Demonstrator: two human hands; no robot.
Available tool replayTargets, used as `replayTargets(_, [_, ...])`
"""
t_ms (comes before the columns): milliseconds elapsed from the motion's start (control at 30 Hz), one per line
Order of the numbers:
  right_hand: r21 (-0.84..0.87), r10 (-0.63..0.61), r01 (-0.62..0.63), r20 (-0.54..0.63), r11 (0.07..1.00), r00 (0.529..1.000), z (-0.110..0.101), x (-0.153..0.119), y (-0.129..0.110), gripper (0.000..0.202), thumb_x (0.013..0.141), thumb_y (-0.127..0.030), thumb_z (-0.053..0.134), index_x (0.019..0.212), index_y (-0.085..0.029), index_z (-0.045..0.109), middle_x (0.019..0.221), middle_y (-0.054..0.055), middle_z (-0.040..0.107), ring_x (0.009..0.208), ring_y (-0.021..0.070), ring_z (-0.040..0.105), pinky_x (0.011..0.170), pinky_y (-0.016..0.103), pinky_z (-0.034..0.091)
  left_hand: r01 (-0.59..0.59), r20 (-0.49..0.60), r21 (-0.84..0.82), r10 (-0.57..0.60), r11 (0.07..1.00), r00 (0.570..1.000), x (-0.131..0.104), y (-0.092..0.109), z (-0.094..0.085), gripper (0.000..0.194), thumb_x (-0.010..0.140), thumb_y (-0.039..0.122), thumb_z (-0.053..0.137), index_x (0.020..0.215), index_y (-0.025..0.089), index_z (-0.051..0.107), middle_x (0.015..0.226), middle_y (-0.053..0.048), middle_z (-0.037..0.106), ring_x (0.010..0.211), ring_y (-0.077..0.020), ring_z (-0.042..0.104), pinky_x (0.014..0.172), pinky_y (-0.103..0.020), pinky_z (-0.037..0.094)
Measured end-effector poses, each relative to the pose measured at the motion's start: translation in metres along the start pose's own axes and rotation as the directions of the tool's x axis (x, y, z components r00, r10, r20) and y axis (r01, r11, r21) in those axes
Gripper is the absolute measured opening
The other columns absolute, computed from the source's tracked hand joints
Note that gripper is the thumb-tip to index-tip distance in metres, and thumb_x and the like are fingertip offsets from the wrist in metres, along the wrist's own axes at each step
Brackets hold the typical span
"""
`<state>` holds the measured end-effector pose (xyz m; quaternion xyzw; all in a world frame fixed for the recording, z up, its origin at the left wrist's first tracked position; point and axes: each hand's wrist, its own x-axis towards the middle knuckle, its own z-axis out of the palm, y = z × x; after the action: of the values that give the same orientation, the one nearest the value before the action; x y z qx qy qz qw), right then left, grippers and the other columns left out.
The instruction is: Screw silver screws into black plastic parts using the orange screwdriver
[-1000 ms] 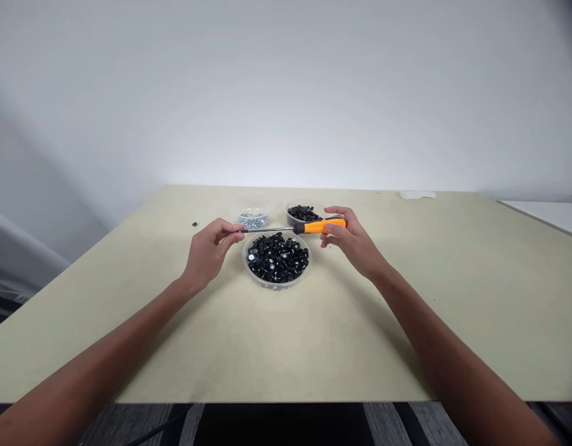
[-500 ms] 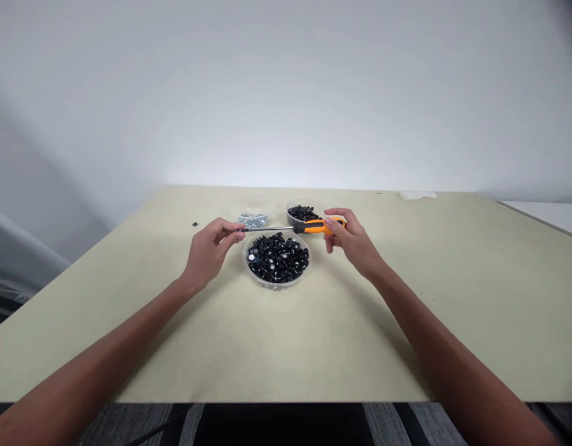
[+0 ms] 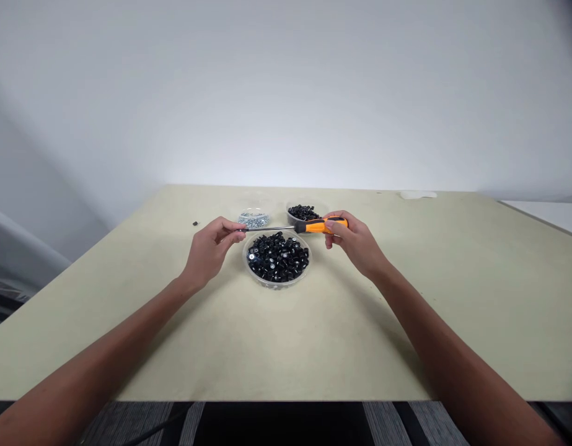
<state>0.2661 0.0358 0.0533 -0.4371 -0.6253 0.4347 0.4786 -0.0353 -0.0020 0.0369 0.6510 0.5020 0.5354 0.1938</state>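
My right hand [image 3: 351, 238] is closed round the orange and black handle of a screwdriver [image 3: 316, 227], held level above the table. Its metal shaft points left, over the back rim of a clear round tub [image 3: 276, 286] full of small shiny black parts [image 3: 279, 257], some showing silvery discs. At the tip, my left hand [image 3: 211, 248] pinches a small black part [image 3: 242, 230] between thumb and fingers. The fingertips mostly hide that part and the tip itself.
Behind stand a clear tub of small silvery screws [image 3: 254, 219] and a tub of small black pieces [image 3: 304, 212]. One loose black piece [image 3: 195, 223] lies at left on the table [image 3: 276, 347]. A white item [image 3: 418, 194] rests near the back edge, before the wall.
The fingers of my right hand have shifted round the screwdriver's handle, which looks slightly turned. My left hand stays nearly still at the tip.
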Motion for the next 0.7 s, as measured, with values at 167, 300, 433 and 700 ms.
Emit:
replayTargets(167, [0.015,0.070,-0.070,-0.003,0.997,0.998,0.003,-0.002,-0.007,0.035,0.084,-0.047,0.064,0.092,-0.014,0.058,0.076,0.002,0.055,0.056,0.0074,0.051,0.059,0.023,0.044,-0.112,0.000,0.107,0.112,0.988,0.994,0.002,-0.001,-0.002,0.011,0.089,0.033,0.066,0.090,0.022,0.067,0.097,-0.001,0.073,0.085,-0.0157,0.068,0.075,-0.027,0.051])
replayTargets(300, [-0.027,0.150,-0.151,-0.040,0.988,0.988,0.006,-0.005,-0.014,0.045,0.084,-0.056,0.062,0.073,-0.014,0.050,0.062,0.001,0.048,0.045,0.0057,0.042,0.046,0.021,0.035,-0.274,0.034,0.190,0.273,0.943,0.961,0.002,-0.002,-0.002,0.009,0.092,0.030,0.062,0.091,0.021,0.065,0.094,-0.002,0.070,0.086,-0.0158,0.066,0.075,-0.028,0.050])
replayTargets(433, [-0.080,0.228,-0.236,-0.099,0.968,0.969,0.006,-0.007,-0.017,0.054,0.082,-0.064,0.059,0.067,-0.014,0.047,0.051,-0.001,0.040,0.039,0.0045,0.032,0.040,0.022,0.027,-0.368,0.084,0.317,0.361,0.874,0.929,0.001,-0.004,-0.003,0.010,0.094,0.031,0.059,0.094,0.022,0.064,0.092,-0.003,0.070,0.084,-0.0163,0.064,0.075,-0.029,0.050])
replayTargets(700, [-0.070,0.408,-0.410,-0.041,0.910,0.912,0.003,-0.007,-0.016,0.057,0.083,-0.066,0.055,0.060,-0.013,0.050,0.047,-0.004,0.026,0.038,0.0023,0.018,0.036,0.021,0.015,-0.612,0.169,0.382,0.599,0.693,0.783,0.006,-0.008,-0.011,0.007,0.095,0.026,0.059,0.097,0.021,0.064,0.093,-0.005,0.071,0.087,-0.0175,0.065,0.079,-0.031,0.052])
